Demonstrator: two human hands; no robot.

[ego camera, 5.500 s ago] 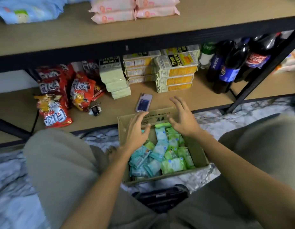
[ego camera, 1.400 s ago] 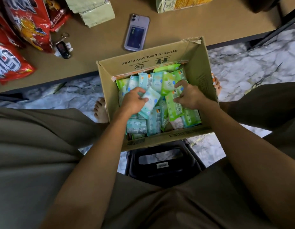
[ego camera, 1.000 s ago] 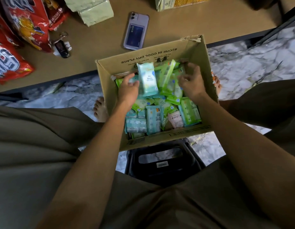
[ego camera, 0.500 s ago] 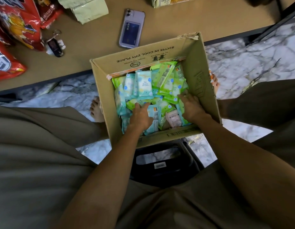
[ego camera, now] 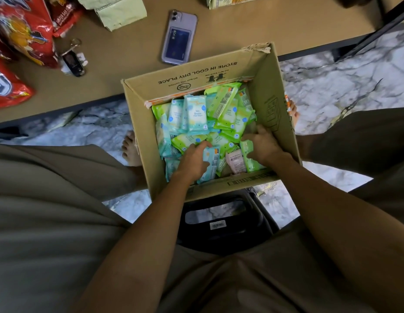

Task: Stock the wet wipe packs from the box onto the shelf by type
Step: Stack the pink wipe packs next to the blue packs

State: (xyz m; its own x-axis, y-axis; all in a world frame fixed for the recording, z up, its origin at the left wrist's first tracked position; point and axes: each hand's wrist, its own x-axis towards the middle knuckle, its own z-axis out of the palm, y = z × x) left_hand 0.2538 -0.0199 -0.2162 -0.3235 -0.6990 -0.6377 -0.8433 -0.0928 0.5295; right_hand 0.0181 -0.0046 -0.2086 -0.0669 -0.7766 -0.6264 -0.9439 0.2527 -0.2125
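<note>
An open cardboard box (ego camera: 196, 75) stands on the floor between my knees, full of small wet wipe packs. Blue packs (ego camera: 194, 115) stand at the far left of the box and green packs (ego camera: 228, 107) lean at the far right. One pink pack (ego camera: 236, 162) lies near the front. My left hand (ego camera: 192, 159) is down in the near part, fingers curled on a blue pack (ego camera: 211, 158). At the near right corner my right hand (ego camera: 262, 145) grips a green pack (ego camera: 250, 160). The tan lower shelf board (ego camera: 128, 53) lies just beyond the box.
On the shelf board lie a phone (ego camera: 179, 38), a key fob (ego camera: 72, 61), red snack bags (ego camera: 22, 35) at the left and pale green cartons (ego camera: 119, 12). A black stool (ego camera: 221, 224) is under me. A shelf leg (ego camera: 366, 35) slants at right. Marble floor surrounds the box.
A second ago my left hand held a blue pack upright at the far side of the box. Both hands have since dropped to the near side and dug into the packs there.
</note>
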